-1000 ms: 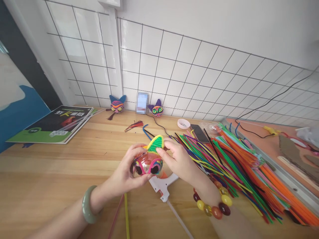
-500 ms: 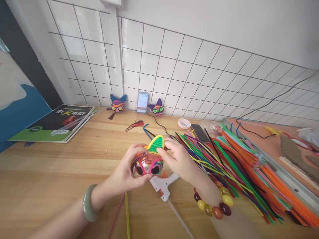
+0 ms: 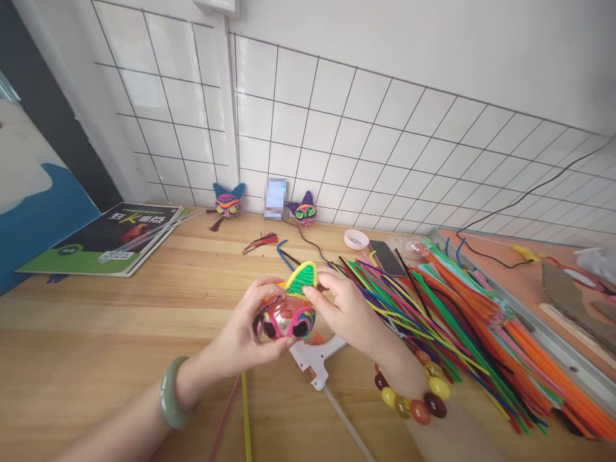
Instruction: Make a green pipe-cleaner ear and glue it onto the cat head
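Observation:
My left hand (image 3: 250, 324) is closed around a clear round ball (image 3: 287, 309) with pink-rimmed dark eyes made of pipe cleaners. On top of the ball stands an ear (image 3: 303, 280) of green pipe cleaner edged in yellow. My right hand (image 3: 342, 307) pinches this ear between thumb and fingers, at its right side. Some orange shows behind the ear, mostly hidden by my left fingers. Below the ball a white glue gun (image 3: 315, 359) lies on the table, with a glue stick (image 3: 347, 420) running out of its back.
Many coloured pipe cleaners (image 3: 433, 321) spread over the right side. At the back stand two finished cat-like heads (image 3: 228, 200), a phone (image 3: 276, 199) and a pink bowl (image 3: 356, 239). A dark phone (image 3: 387, 258) lies near the bowl. Books (image 3: 103, 240) lie at the left.

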Motion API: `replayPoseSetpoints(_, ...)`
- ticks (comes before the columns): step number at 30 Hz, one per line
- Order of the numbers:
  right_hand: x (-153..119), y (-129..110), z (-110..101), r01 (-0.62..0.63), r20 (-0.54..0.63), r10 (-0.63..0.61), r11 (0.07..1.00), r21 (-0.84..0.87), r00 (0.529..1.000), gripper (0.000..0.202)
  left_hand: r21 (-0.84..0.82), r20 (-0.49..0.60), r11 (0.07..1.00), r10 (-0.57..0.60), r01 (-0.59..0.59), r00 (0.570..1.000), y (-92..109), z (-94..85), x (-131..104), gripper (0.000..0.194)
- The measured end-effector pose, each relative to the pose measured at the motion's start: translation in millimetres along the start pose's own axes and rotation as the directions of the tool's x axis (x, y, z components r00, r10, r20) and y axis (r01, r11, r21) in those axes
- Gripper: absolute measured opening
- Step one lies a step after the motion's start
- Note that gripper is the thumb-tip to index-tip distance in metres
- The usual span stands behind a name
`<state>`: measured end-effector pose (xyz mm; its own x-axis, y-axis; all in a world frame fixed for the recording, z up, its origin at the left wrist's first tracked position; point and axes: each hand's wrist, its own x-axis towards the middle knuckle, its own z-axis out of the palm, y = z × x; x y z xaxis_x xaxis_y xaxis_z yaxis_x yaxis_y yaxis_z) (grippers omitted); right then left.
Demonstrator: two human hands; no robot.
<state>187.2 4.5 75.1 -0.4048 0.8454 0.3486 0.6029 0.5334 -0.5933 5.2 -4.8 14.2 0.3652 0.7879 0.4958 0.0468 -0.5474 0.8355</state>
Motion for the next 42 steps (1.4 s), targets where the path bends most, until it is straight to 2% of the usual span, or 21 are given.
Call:
replayPoseSetpoints(29, 0.1, -0.7, 0.0, -0.004, -0.008, 0.004, 0.999, 0.035, 1.0, 0.021, -0.057, -0.013, 0.998, -0.013, 0.013, 1.0, -2.8, 1.6, -0.7, 0.054)
replayPoseSetpoints(42, -0.3, 0.0, 0.4, 0.001, -0.009, -0.001, 1.0, 0.025, 1.0, 0.014, -0.051, -0.018, 0.999, -0.015, 0.014, 1.0, -2.0, 1.5, -0.6, 0.052)
